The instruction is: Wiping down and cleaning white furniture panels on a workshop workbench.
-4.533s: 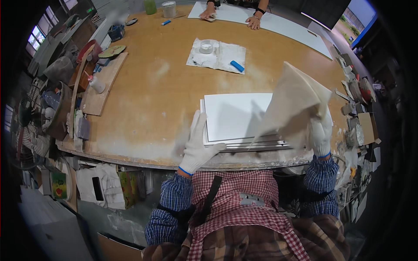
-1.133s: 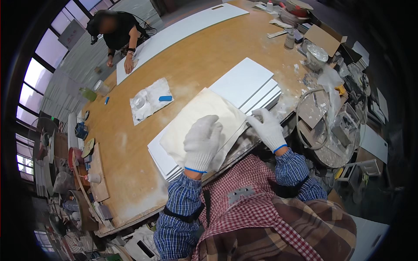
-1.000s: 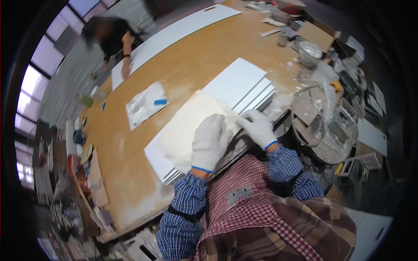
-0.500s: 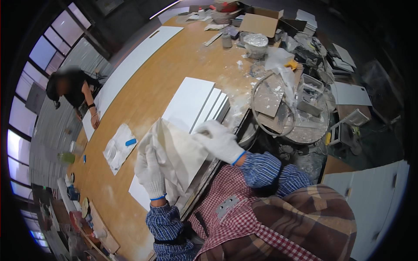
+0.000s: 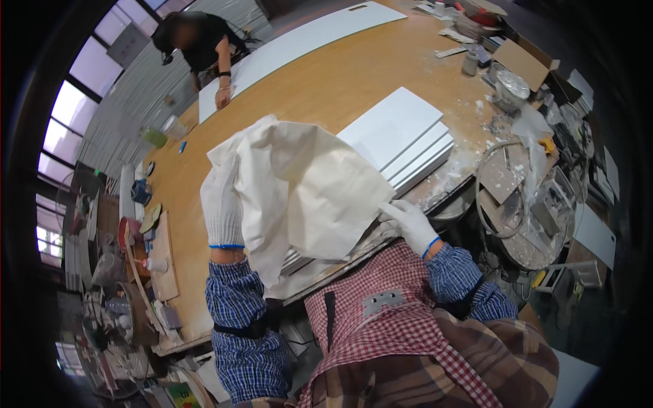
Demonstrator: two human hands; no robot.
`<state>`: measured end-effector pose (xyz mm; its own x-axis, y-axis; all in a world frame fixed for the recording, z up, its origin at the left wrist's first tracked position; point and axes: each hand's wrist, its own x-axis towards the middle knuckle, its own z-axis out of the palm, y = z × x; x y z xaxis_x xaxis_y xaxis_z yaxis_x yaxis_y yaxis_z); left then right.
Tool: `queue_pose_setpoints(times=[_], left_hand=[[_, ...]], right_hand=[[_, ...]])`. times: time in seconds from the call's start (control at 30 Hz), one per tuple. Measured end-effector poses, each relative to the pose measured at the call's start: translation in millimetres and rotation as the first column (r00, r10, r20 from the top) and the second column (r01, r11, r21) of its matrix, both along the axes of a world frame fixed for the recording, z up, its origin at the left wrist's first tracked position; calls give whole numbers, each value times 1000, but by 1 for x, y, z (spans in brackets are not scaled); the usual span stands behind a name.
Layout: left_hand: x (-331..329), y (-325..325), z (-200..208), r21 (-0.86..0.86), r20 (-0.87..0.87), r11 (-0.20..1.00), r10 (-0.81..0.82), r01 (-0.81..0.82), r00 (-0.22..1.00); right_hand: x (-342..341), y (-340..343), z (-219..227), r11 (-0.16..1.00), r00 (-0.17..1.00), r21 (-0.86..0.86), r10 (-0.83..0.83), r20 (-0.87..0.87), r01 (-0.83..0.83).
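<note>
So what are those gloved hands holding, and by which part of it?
A cream cloth: the left hand has its bunched left side, the exact grip hidden by folds; the right hand appears to pinch its right corner.

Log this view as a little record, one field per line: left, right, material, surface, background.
Left: gloved left hand, fingers hidden by the cream cloth
Right: gloved right hand, fingers at the cloth's right-hand corner
Material: cloth bunched at left, spread toward the right, covering part of a stack of white boards
Surface: wooden table, stack near its edge
Background: another person, one hand at a long white panel
</note>
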<state>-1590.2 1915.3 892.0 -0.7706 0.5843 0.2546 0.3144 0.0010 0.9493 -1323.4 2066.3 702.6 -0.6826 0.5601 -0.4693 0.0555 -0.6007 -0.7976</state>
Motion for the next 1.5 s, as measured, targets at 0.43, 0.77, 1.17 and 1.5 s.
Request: queue_pose_setpoints(times=[0.43,0.77,1.17,1.5], left_hand=[[-66,-52,-3,28,310,991,119,-134,943],[-152,-103,-77,-125,75,976,189,-179,979],[-132,-129,-58,6,523,992,104,-125,846],[-93,-96,-109,-631,54,746,314,-211,948]], right_hand=[[8,34,50,994,968,12,-101,-231,107],[9,34,43,800,893,429,280,354,-420],[-16,4,52,926,983,338,182,-7,-169],[12,108,41,911,983,413,-55,174,-22]])
